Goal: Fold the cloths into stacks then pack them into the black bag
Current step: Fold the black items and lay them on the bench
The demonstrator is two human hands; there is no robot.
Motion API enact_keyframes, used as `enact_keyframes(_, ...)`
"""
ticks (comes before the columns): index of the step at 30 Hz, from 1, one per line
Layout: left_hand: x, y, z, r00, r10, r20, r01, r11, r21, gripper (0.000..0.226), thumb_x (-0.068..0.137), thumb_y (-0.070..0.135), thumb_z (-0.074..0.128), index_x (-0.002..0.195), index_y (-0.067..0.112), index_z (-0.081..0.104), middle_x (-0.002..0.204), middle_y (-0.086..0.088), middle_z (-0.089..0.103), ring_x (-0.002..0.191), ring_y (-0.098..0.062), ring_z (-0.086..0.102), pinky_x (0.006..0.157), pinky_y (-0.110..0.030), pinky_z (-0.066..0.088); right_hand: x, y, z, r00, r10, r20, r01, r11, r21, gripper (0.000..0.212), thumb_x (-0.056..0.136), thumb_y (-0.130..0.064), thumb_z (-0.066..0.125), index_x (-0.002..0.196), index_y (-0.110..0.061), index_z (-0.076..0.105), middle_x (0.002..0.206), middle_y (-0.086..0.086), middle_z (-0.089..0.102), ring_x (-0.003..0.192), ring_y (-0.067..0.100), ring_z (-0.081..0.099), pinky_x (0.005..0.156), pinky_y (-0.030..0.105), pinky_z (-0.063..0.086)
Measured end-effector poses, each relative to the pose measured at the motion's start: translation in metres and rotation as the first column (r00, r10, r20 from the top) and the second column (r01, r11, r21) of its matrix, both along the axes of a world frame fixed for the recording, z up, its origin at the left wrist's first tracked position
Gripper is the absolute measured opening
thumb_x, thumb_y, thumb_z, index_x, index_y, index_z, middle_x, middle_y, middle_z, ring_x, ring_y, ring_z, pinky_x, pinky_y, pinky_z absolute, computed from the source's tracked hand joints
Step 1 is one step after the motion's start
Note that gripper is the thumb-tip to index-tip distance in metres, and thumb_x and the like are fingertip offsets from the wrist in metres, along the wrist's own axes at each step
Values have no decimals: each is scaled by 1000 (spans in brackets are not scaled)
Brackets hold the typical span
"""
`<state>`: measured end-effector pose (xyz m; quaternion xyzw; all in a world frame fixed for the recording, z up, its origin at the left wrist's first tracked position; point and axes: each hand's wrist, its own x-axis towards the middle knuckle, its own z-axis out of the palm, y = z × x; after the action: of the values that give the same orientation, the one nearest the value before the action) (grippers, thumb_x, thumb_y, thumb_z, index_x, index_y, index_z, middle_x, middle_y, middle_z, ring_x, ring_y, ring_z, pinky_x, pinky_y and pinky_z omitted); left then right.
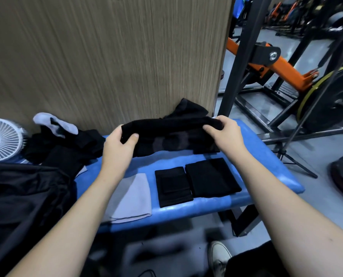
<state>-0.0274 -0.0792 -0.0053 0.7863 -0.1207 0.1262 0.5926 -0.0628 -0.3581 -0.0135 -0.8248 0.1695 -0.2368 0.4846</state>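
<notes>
The person stands over the blue padded counter [266, 156] and holds a black cloth [172, 134] up off it by its top edge. The left hand [119, 144] pinches the left end, thumb in front and fingers curled behind; the right hand [225, 129] has its fingers curled over the right end, so each grip is clamped on the fabric. The cloth hangs between them in a soft band with its lower part draping onto the counter, which tells me it is light, limp and without any stiffness of its own. It looks knitted and a bit stretchy, though motion blur makes that hard to be sure of. Taking it at the two top corners, as here, seems right: it lets the weight pull the fabric flat before folding.

Nearer the person lie two folded black cloths [198, 183] side by side, with a folded grey cloth [130, 198] to their left. The black bag [22, 200] slumps at the left end, unfolded dark garments [66, 148] piled just behind it and a small white fan [0, 139] beyond them.
</notes>
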Motion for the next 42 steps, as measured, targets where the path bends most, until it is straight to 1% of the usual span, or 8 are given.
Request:
enact_keyframes(3,0,11,1,998,-35,-47,32,997,-64,16,94,12,61,102,23,69,98,9,74,97,-8,69,87,-30,54,-1,6,2,999,27,37,-30,994,107,12,89,-27,69,92,-16,64,88,1,72,86,16,68,77,35,56)
enact_keyframes(8,7,28,-11,992,40,-116,-28,995,101,12,93,21,63,101,13,59,95,-7,70,91,-15,65,90,-47,54,4,18,-8,993,108,-47,-99,981,165,17,92,-27,64,103,-16,57,102,3,69,96,22,67,79,37,55)
enact_keyframes(13,14,44,-27,970,27,-243,24,978,205,54,87,24,69,130,38,38,88,-14,67,81,-20,66,78,-37,55,11,32,-16,975,175,-140,-152,976,155,32,91,-16,65,119,-23,51,91,9,59,83,22,60,67,32,51)
enact_keyframes(16,16,48,-30,964,-18,-267,89,962,257,36,89,13,63,111,40,55,83,-7,66,69,-20,65,70,-39,57,11,38,-15,939,250,-237,-230,967,109,33,91,-6,61,118,-24,58,79,8,53,71,20,54,54,28,50)
enact_keyframes(21,20,50,-37,952,-1,-305,107,937,331,21,89,12,61,92,31,70,93,5,71,82,-17,63,82,-35,53,12,40,-16,883,311,-352,-295,950,99,15,88,-6,60,99,-14,67,86,5,62,73,20,55,54,30,45)
enact_keyframes(26,21,52,-36,950,-9,-314,111,945,308,21,84,14,69,95,31,73,98,9,71,96,-15,66,93,-40,54,15,45,-10,943,243,-226,-252,968,-11,23,82,-3,60,95,-21,68,87,0,68,81,20,64,80,37,54)
enact_keyframes(34,19,51,-36,959,-20,-283,106,950,293,19,86,14,69,100,27,72,92,-4,64,90,-15,60,91,-34,49,19,92,0,932,362,-29,-363,932,-12,30,81,-6,62,98,-31,64,73,-23,55,67,3,50,63,23,41)
enact_keyframes(42,19,52,-37,959,-53,-278,138,946,293,22,86,12,67,102,26,72,70,4,50,70,-12,52,79,-43,53,31,161,-15,858,497,-130,-512,851,-121,29,84,-10,65,109,-23,60,84,-9,52,70,1,48,66,14,39)
